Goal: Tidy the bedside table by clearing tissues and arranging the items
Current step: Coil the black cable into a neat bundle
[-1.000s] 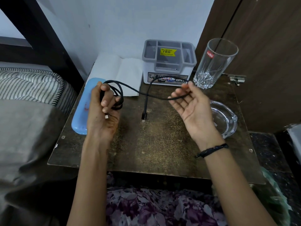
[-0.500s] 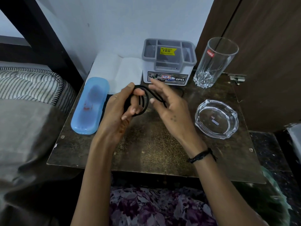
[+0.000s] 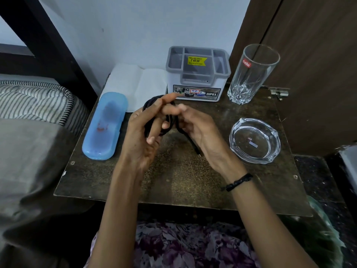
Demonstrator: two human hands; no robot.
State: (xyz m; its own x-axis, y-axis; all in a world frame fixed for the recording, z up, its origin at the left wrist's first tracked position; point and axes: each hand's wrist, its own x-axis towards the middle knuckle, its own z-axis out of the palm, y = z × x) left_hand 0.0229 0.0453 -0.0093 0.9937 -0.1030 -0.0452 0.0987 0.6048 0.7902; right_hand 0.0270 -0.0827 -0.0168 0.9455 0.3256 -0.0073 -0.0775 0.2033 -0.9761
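My left hand holds a coil of black cable above the middle of the dark bedside table. My right hand grips the cable's loose end, whose plug hangs down just under my wrist. The two hands touch at the coil. A white tissue lies flat at the back left of the table. A blue plastic case lies along the left edge. A grey and white organiser box stands at the back.
A tall empty glass stands at the back right, and a glass ashtray sits to the right of my hands. A bed with striped bedding adjoins the table on the left. A wooden door rises on the right.
My hands have come together at the table's middle. The cable, stretched between them a second ago, is now wound into a coil in my left hand, only a short end hanging from my right.
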